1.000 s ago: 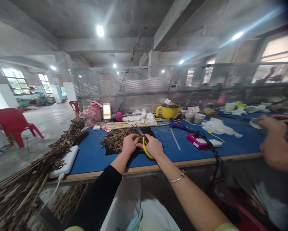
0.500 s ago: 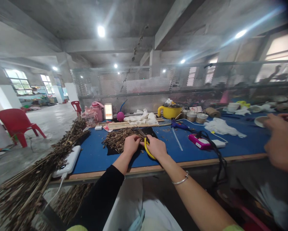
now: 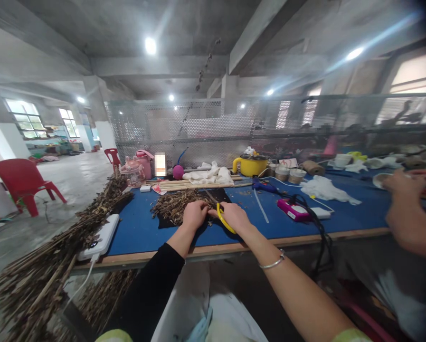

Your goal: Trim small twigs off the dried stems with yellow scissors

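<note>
My right hand (image 3: 235,216) grips yellow-handled scissors (image 3: 222,217), whose blades point away towards a small pile of dried brown plant stems (image 3: 172,205) lying on a black cloth on the blue table (image 3: 134,232). My left hand (image 3: 194,214) is closed, pinching stems at the near edge of that pile, right beside the scissor blades. A silver bangle sits on my right wrist; a black sleeve covers my left arm.
A large bundle of dried stalks (image 3: 56,256) hangs off the table's left end beside a white power bank (image 3: 100,237). Behind lie sticks, white cloths, a yellow pot (image 3: 250,165), a blue glue gun, a pink device (image 3: 291,209) and black cable. Another person's hands (image 3: 408,209) work at the right.
My hands have stayed at the stem pile; the right hand and scissors have turned slightly. The other person's hands at the right have shifted a little.
</note>
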Available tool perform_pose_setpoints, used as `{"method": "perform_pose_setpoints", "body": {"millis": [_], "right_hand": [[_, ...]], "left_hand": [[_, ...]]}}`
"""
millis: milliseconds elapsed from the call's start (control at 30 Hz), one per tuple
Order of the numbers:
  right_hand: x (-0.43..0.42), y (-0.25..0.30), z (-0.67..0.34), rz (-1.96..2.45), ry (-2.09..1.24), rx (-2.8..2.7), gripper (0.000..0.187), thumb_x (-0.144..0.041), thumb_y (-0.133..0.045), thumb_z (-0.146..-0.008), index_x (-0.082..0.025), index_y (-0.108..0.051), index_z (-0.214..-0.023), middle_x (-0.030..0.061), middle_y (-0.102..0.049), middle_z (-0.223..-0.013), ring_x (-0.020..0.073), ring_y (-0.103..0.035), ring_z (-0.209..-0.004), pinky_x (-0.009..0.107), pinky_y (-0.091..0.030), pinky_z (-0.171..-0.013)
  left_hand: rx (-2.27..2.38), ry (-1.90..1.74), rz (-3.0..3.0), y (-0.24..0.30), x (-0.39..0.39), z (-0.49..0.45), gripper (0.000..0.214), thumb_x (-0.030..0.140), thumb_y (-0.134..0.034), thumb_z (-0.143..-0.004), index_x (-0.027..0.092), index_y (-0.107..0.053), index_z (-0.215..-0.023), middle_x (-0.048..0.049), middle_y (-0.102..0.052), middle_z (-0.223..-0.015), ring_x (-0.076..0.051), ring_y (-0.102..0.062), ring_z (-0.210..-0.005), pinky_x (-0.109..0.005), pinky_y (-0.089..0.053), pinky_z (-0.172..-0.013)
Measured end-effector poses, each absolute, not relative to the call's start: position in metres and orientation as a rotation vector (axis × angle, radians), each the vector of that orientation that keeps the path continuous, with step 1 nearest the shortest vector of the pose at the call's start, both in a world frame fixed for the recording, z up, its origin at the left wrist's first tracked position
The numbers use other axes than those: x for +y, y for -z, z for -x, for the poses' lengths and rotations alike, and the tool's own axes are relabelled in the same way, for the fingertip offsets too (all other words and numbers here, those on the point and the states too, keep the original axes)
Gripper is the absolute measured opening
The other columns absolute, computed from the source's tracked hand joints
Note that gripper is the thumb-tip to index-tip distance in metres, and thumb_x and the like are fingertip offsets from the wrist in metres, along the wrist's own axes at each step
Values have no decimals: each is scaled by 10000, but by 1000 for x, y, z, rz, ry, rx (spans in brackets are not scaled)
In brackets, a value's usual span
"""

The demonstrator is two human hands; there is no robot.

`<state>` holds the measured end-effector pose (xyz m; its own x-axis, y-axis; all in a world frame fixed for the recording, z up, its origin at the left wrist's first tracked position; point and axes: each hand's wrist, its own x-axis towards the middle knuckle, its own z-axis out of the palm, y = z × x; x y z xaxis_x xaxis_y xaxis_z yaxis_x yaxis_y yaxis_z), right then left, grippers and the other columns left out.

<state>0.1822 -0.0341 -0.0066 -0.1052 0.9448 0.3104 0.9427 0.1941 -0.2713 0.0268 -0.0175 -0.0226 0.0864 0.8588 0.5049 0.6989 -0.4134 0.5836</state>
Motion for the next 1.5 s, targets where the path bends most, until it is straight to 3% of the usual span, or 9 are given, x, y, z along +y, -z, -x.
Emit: {"method": "perform_pose_setpoints", "body": {"millis": [133,300,433,533,667,867,1133,1367,1500], "right_hand": [[-28,9,-197,1615,-125,-1940,407,-594,-473,-699,-198,-566,-718,71,-628,-717,195,-580,-685,251,-373,-587],[-28,13,-211,1459,-515,-1559,404,-493,-562,-653,-181,-501,-901,-30,-522,-524,128,-496,-492,218,-345,-469],[-39,11,-213,1263,-1113,-1361,439,-431,-628,-596,-211,-445,-927,-106,-404,-471,59,-347,-356,163,-227,-346],[-44,11,-217,1094,-1313,-1270,485,-330,-701,-511,-207,-448,-906,-118,-390,-504,27,-312,-353,136,-194,-321],[-43,15,-222,994,-1348,-1134,490,-272,-695,-511,-205,-466,-939,-124,-351,-492,11,-256,-333,129,-163,-305],[-40,21,-220,901,-1324,-996,414,-296,-636,-537,-212,-456,-902,-120,-365,-460,32,-299,-324,141,-226,-306],[-31,25,-217,970,-1259,-823,381,-158,-560,-493,-214,-396,-832,-79,-484,-506,92,-502,-437,227,-463,-464],[-30,26,-217,965,-1283,-792,382,-157,-551,-483,-219,-381,-819,-85,-480,-499,97,-510,-449,254,-478,-513],[-30,27,-216,969,-1193,-884,341,-172,-524,-482,-218,-381,-789,-97,-434,-475,96,-471,-412,233,-442,-462]], "left_hand": [[1542,-1310,-1864,14,-19,-24,154,268,-511,-751,167,-623,-786,-54,-652,-746,-143,-601,-660,-246,-437,-653],[1215,-848,-1464,6,-27,-17,163,294,-559,-722,142,-546,-777,-55,-637,-758,-122,-607,-546,-171,-381,-439],[1083,-784,-1407,13,-32,-19,187,279,-621,-672,124,-516,-682,-52,-631,-719,-115,-610,-627,-162,-423,-498],[1065,-806,-1430,18,-29,-23,176,256,-633,-660,121,-521,-654,-44,-626,-655,-106,-599,-627,-173,-445,-541],[1072,-960,-1345,11,-14,-28,149,230,-611,-691,116,-525,-649,-40,-618,-630,-79,-578,-575,-162,-443,-536],[1064,-1067,-1099,-2,2,-64,145,215,-584,-733,121,-482,-693,-35,-586,-642,-83,-585,-546,-157,-442,-481],[988,-1019,-961,13,-2,-103,97,131,-559,-725,127,-475,-676,-3,-538,-594,-79,-564,-530,-205,-489,-566],[1080,-1286,-939,1,12,-71,89,167,-542,-746,130,-465,-721,15,-503,-598,-45,-539,-536,-167,-461,-567],[939,-1062,-970,6,2,-92,86,151,-549,-736,120,-470,-728,-47,-575,-689,-95,-587,-560,-198,-475,-523]]}}
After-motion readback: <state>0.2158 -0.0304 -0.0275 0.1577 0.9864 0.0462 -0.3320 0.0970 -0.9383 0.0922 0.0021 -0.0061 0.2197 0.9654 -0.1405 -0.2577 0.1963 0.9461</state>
